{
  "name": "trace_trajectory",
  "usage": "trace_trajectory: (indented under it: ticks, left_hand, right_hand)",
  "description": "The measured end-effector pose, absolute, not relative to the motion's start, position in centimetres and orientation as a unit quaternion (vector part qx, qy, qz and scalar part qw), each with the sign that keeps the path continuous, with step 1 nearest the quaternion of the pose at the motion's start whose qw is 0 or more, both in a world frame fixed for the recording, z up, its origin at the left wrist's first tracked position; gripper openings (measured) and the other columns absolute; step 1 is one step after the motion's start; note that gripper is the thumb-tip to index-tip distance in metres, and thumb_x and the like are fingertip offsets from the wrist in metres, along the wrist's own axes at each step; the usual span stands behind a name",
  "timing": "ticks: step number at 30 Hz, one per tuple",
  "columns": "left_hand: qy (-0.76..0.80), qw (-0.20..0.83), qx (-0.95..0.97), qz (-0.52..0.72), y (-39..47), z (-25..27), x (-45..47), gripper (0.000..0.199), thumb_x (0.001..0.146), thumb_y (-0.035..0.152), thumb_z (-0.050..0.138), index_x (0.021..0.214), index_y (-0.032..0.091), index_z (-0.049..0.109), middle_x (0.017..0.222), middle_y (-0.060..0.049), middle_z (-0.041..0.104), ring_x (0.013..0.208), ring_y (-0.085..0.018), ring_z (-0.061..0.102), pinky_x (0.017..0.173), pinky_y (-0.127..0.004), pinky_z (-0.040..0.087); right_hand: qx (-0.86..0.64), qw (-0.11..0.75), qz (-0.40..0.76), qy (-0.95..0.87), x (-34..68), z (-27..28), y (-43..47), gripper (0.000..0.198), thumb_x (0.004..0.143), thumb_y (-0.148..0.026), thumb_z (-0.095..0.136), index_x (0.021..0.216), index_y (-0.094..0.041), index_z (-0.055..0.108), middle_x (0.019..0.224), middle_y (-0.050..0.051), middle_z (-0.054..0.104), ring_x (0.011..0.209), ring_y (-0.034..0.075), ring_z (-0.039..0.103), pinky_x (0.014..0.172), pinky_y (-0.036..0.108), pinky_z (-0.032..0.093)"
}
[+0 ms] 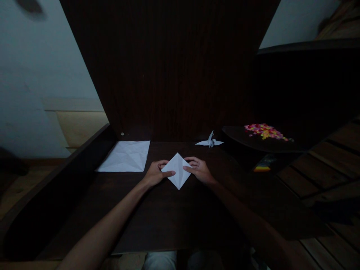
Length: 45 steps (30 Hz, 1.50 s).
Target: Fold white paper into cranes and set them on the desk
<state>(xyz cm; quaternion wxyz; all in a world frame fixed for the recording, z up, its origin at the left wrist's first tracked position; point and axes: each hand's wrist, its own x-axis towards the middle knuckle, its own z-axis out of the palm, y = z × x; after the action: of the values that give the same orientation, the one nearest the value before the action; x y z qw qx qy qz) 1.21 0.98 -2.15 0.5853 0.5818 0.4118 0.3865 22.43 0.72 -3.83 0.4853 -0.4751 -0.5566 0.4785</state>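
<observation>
Gripping, left hand [154, 173]: closed on the left corner of the folded paper [179, 179], thumb laid over the upper face, fingers tucked behind; a hold that likely keeps the layers together.
Gripping, right hand [200, 171]: closed on the right corner in mirror fashion, thumb on the face beside the middle crease; the matched pinch probably keeps the piece even from side to side.
Folded paper: white, diamond-shaped, one point toward the wearer, one away; held between both hands over the middle of the dark surface [157, 225], seemingly for equal reach. Contact with the wood: cannot be told.
White sheet [126, 155]: creased, lying flat at the far left, near the side board [64, 165]; a place that apparently leaves the middle to the hands.
Paper crane [210, 143]: wings spread, at the back, right of centre, near the back panel [174, 75]; probably there to stay out of the way.
Coloured pieces [266, 131]: small, mixed, grouped on the curved shelf [233, 132] at right, which likely keeps them apart from the paper.
</observation>
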Motion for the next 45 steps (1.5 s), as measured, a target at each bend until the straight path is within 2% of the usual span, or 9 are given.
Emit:
trace_trajectory:
  ticks: [6,13,19,24,32,35,39,45]
  left_hand:
    - [0.413,0.611,0.572,0.359,0.4,-1.6,1.5,0.043,0.062,0.036,0.076,0.096,0.012,0.066,0.074,-0.005,0.071,0.06,-0.016,0.064,0.054,-0.023,0.047]
    - [0.417,0.645,0.535,0.352,-0.1,-1.1,1.7,0.035,0.066,0.044,0.071,0.075,0.011,0.069,0.065,-0.005,0.069,0.053,-0.015,0.061,0.048,-0.022,0.044]
    - [0.407,0.635,0.572,0.323,0.0,-1.1,1.4,0.031,0.064,0.038,0.074,0.08,0.011,0.071,0.075,-0.006,0.072,0.064,-0.018,0.065,0.058,-0.026,0.048]
    - [0.393,0.621,0.603,0.311,-0.2,-0.9,1.5,0.026,0.06,0.034,0.077,0.066,0.012,0.066,0.063,-0.001,0.068,0.056,-0.014,0.06,0.055,-0.022,0.043]
    - [0.409,0.605,0.553,0.402,0.3,-1.7,1.5,0.028,0.061,0.036,0.077,0.073,0.012,0.067,0.069,-0.002,0.069,0.063,-0.014,0.061,0.06,-0.024,0.045]
    - [0.429,0.575,0.539,0.441,0.7,-1.8,1.3,0.029,0.06,0.037,0.077,0.072,0.012,0.067,0.068,-0.001,0.069,0.061,-0.014,0.06,0.059,-0.023,0.044]
    - [0.458,0.534,0.552,0.448,0.7,-1.6,1.1,0.029,0.06,0.04,0.076,0.064,0.013,0.066,0.057,0.002,0.063,0.052,-0.011,0.054,0.051,-0.02,0.038]
    - [0.449,0.539,0.569,0.43,1.0,-2.0,1.2,0.033,0.061,0.042,0.075,0.069,0.011,0.067,0.062,0.0,0.065,0.056,-0.012,0.055,0.054,-0.021,0.038]
  right_hand:
    - [-0.457,0.442,0.497,-0.591,22.2,-3.4,0.3,0.039,0.057,-0.032,0.077,0.089,-0.015,0.064,0.07,0.001,0.067,0.064,0.015,0.063,0.062,0.028,0.05]
    - [-0.439,0.411,0.521,-0.606,22.1,-3.2,-0.1,0.035,0.058,-0.035,0.077,0.084,-0.014,0.067,0.075,0.004,0.07,0.067,0.016,0.065,0.064,0.028,0.05]
    - [-0.443,0.434,0.505,-0.6,22.2,-3.2,0.0,0.035,0.057,-0.033,0.077,0.085,-0.015,0.067,0.08,0.005,0.07,0.071,0.018,0.065,0.064,0.03,0.051]
    - [-0.459,0.453,0.507,-0.572,22.1,-2.7,-0.3,0.041,0.056,-0.031,0.078,0.092,-0.016,0.066,0.077,0.004,0.07,0.068,0.017,0.065,0.062,0.03,0.051]
    - [-0.43,0.453,0.564,-0.54,21.9,-2.4,-0.4,0.048,0.056,-0.031,0.078,0.099,-0.017,0.061,0.088,0.006,0.07,0.077,0.019,0.067,0.068,0.032,0.053]
    - [-0.429,0.436,0.57,-0.549,21.9,-2.6,-0.3,0.046,0.055,-0.032,0.078,0.095,-0.016,0.062,0.08,0.005,0.069,0.065,0.018,0.065,0.057,0.03,0.053]
    - [-0.44,0.462,0.532,-0.556,22.1,-2.8,0.0,0.032,0.059,-0.037,0.075,0.077,-0.013,0.063,0.062,0.001,0.064,0.046,0.011,0.056,0.044,0.024,0.046]
    - [-0.432,0.499,0.508,-0.553,22.4,-3.1,0.2,0.029,0.064,-0.039,0.073,0.073,-0.013,0.064,0.057,0.0,0.061,0.043,0.01,0.053,0.041,0.022,0.043]
